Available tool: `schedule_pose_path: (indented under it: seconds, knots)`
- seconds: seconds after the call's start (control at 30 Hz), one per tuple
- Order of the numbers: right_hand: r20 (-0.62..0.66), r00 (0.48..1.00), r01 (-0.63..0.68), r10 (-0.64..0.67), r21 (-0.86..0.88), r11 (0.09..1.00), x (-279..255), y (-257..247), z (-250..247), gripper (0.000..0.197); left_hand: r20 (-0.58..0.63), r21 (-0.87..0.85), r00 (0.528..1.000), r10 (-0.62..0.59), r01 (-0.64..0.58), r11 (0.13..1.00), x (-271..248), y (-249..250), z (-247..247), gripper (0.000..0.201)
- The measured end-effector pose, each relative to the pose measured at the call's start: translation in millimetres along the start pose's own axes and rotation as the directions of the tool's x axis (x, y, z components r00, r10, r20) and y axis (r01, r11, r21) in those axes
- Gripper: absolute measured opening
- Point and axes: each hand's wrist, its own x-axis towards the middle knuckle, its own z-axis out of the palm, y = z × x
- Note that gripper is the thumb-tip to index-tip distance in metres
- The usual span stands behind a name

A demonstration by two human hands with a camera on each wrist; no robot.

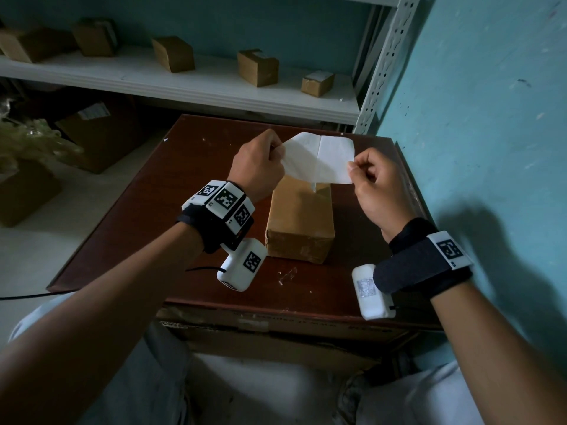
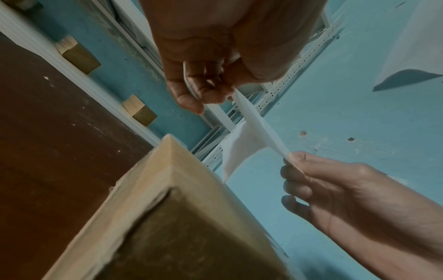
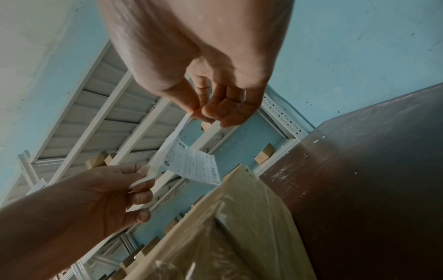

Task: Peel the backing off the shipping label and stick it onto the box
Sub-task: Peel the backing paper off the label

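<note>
I hold a white shipping label (image 1: 336,157) and its greyer backing (image 1: 296,162) in the air above the far end of a taped brown cardboard box (image 1: 299,216). My left hand (image 1: 276,148) pinches the backing's left edge. The right hand (image 1: 352,168) pinches the label's right edge. The two sheets part in a V and still join along the middle. In the right wrist view the label's printed face (image 3: 194,166) hangs down towards the box (image 3: 239,227), between my right hand (image 3: 199,113) and left hand (image 3: 141,176). The box lies on a dark brown table (image 1: 184,179).
A white metal shelf (image 1: 184,78) behind the table carries several small cardboard boxes. A teal wall (image 1: 475,118) stands close on the right. Cartons (image 1: 101,139) sit on the floor at the left. A large carton (image 1: 276,329) is under the table's near edge.
</note>
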Motion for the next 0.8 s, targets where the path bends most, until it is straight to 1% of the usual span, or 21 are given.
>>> schedule_pose_path:
  seconds: [0.27,0.5,0.8]
  knots:
    - [0.004,1.0,-0.005,0.004,0.022,1.0,1.0,1.6,-0.3,0.01,0.002,0.01,1.0,-0.01,0.01,1.0,0.6,-0.2,-1.0,0.011]
    - [-0.008,1.0,0.019,-0.018,0.014,1.0,2.5,4.0,-0.7,0.01,-0.004,0.019,1.0,-0.007,0.007,1.0,0.4,-0.8,-2.0,0.011]
    - [-0.006,1.0,0.005,-0.005,0.034,0.999,2.6,3.5,-1.6,0.01,-0.011,0.02,1.0,0.0,0.0,1.0,1.9,-1.1,-3.5,0.011]
